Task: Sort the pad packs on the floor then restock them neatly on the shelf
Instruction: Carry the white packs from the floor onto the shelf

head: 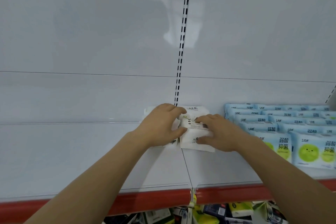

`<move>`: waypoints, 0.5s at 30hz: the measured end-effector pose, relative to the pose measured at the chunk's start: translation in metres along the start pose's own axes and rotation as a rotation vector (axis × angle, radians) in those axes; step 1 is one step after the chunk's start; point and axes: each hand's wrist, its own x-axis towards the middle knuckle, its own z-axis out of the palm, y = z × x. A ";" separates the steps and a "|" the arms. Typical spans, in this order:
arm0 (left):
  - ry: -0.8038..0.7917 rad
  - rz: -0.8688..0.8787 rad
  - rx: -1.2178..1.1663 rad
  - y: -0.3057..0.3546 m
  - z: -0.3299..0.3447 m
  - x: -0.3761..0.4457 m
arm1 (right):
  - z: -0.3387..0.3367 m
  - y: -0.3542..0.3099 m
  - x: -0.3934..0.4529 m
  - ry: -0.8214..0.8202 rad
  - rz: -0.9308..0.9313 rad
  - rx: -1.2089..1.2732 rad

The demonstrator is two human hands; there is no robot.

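Several white pad packs (192, 123) stand in a row on the white shelf (72, 151), running from its back wall toward the front. My left hand (160, 127) grips the row from the left, fingers over the top and thumb on the front pack. My right hand (218, 132) grips the front white pack from the right, fingers curled on its top and thumb low on its face. Part of the row is hidden behind my hands.
Several rows of blue pad packs (291, 129) with green circles fill the shelf's right side. The shelf has a red front strip (154, 200) and a slotted upright (181, 45) on the back wall. Mixed packs (227, 212) lie on the level below.
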 end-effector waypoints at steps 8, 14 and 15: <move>-0.298 0.085 0.131 0.021 0.014 0.012 | -0.021 0.014 -0.009 -0.029 0.055 0.252; -0.375 -0.020 0.194 0.021 0.022 0.029 | -0.024 0.010 -0.010 0.037 0.009 0.139; -0.378 -0.016 0.210 0.019 0.023 0.029 | -0.023 0.011 -0.012 -0.008 -0.014 0.077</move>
